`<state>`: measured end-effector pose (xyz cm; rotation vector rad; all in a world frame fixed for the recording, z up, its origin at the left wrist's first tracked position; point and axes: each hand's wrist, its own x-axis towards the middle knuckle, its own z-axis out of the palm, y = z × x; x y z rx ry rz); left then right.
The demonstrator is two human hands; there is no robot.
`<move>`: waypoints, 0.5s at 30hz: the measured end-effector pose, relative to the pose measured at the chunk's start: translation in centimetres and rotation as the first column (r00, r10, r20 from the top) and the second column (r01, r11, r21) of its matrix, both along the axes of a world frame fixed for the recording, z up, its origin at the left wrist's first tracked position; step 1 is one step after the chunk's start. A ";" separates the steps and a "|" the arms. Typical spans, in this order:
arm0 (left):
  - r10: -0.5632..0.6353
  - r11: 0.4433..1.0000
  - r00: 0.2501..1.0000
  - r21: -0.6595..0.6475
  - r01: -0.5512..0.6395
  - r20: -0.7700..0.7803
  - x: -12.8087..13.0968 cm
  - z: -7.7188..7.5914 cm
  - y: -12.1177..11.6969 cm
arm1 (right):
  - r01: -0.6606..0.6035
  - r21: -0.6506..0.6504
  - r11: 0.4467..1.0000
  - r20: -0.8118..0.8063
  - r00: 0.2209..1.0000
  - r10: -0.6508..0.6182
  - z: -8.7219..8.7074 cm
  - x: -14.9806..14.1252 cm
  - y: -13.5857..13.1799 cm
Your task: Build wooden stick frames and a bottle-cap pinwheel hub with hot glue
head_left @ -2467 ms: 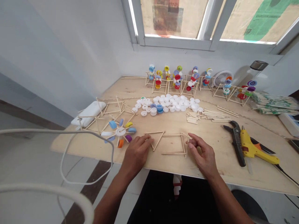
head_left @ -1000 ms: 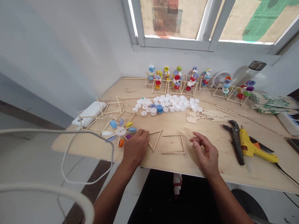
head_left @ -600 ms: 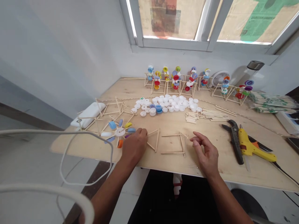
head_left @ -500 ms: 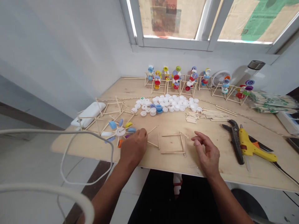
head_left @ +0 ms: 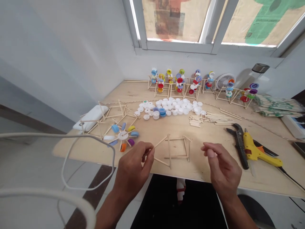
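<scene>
A triangular frame of thin wooden sticks [head_left: 169,152] touches the left side of a square wooden-stick frame [head_left: 176,156] on the pale plywood desk [head_left: 195,170]. The left hand [head_left: 131,167] pinches the triangle's left corner between fingers and thumb. The right hand [head_left: 222,168], right of the square, holds nothing visible, its fingertips closed together.

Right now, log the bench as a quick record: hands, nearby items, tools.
left hand: pinches a stick of the triangular wooden stick frame
right hand: raised above the table, fingertips together, nothing visible held
nearest right hand: square stick frame
tools: yellow glue gun, pliers
behind: white bottle caps
</scene>
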<state>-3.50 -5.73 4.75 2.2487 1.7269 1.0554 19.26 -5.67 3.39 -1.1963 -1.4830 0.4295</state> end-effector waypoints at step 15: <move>-0.199 0.952 0.796 -0.079 0.295 0.571 3.0 -0.4 -4.8 | -0.160 -0.298 0.941 0.057 0.981 0.185 2.3 -2.2 -3.1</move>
